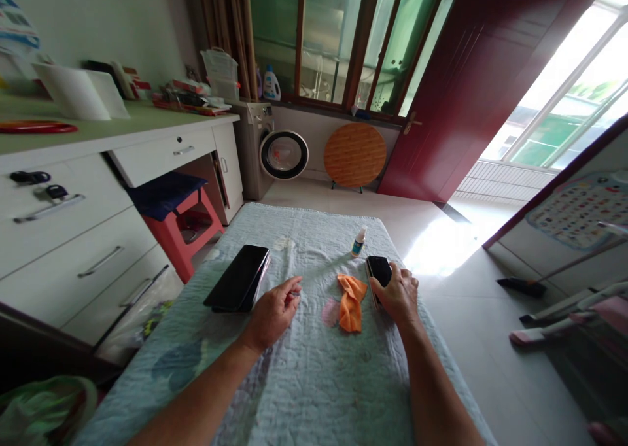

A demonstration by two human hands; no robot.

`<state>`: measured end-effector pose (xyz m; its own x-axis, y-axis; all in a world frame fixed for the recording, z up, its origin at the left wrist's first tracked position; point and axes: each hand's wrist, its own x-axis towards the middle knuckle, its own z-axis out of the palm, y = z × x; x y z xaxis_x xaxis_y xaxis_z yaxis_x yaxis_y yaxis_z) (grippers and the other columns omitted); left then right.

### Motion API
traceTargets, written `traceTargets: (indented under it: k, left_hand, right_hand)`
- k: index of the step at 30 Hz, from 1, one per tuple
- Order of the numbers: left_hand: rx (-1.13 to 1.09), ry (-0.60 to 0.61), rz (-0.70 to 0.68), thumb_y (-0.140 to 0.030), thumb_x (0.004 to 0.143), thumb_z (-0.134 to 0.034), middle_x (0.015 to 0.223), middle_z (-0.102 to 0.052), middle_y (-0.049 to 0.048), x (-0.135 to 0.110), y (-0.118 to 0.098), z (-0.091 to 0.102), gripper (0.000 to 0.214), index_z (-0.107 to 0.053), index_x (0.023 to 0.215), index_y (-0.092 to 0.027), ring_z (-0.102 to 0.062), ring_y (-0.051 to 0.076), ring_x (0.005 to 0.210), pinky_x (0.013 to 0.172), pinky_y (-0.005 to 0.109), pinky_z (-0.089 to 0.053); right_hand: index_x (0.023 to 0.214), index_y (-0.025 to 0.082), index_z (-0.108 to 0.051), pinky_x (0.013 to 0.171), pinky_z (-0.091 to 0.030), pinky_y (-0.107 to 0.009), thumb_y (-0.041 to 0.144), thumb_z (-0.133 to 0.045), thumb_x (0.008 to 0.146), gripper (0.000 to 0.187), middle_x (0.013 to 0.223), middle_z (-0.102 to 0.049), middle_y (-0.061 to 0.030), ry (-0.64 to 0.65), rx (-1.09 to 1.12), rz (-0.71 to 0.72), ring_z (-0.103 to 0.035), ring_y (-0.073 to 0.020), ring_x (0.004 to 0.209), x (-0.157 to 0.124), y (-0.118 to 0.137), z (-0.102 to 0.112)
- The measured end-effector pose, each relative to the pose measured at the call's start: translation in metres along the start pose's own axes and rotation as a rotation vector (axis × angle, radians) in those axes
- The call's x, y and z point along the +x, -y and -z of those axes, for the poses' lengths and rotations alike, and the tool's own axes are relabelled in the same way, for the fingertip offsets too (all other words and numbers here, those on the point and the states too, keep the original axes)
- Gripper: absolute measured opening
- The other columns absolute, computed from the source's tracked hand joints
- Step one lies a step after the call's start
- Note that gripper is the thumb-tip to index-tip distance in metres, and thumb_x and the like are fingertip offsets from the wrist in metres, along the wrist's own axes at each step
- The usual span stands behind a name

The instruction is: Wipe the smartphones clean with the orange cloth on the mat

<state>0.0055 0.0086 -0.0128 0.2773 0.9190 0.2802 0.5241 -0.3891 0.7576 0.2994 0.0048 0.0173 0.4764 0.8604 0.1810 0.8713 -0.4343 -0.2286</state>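
My right hand [400,295] is wrapped over a black smartphone [379,264] lying at the right side of the quilted cloth, thumb on one edge and fingers on the other. Just left of it lies a crumpled orange cloth [351,305]. A small spray bottle [359,242] with a white top stands upright beyond the phone. My left hand [275,312] hovers near the middle with its fingers curled in; whether anything small is inside cannot be made out. Close to its left is a dark-screened tablet [239,277], its cover folded beneath, tilted slightly.
A pale blue quilted cover [304,374] spreads under everything. To the left stand a white desk [112,230] and a red stool [191,230]. Farther back are a washing machine with its round door [284,155] open, a round wooden tabletop [354,155] and a dark red door [441,93].
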Motion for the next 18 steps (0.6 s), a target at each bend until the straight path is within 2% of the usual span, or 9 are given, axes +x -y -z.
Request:
traceTargets:
  k: [5,11,18]
  left_hand:
    - [0.002,0.019,0.01,-0.024,0.086,-0.048,0.103,-0.072,0.0052,-0.0004,0.0007,-0.0003,0.039,-0.057,0.124,-0.019,-0.07,0.017,0.081,0.082,0.03,-0.054]
    - [0.019,0.03,0.022,-0.025,0.087,-0.047,0.105,-0.072,0.0058,-0.0003,0.0017,-0.0015,0.04,-0.057,0.125,-0.018,-0.069,0.017,0.083,0.082,0.03,-0.053]
    - [0.011,0.023,0.013,-0.025,0.087,-0.047,0.103,-0.072,0.0056,-0.0002,0.0001,-0.0006,0.039,-0.058,0.124,-0.018,-0.07,0.017,0.082,0.08,0.027,-0.053]
  right_hand:
    - [0.141,0.014,-0.045,0.096,-0.038,-0.044,0.055,-0.061,0.077,0.078,0.129,-0.053,-0.0179,0.03,0.001,-0.02,-0.051,-0.0361,0.114,-0.0013,0.0011,-0.0012]
    - [0.143,0.013,-0.043,0.096,-0.038,-0.042,0.048,-0.06,0.078,0.076,0.128,-0.056,-0.0176,0.066,-0.02,-0.025,-0.051,-0.0353,0.117,-0.0012,0.0047,-0.0046]
    - [0.142,0.012,-0.043,0.092,-0.039,-0.043,0.046,-0.057,0.08,0.072,0.125,-0.057,-0.0184,0.031,-0.028,-0.029,-0.051,-0.0369,0.114,-0.0033,0.0088,-0.0063]
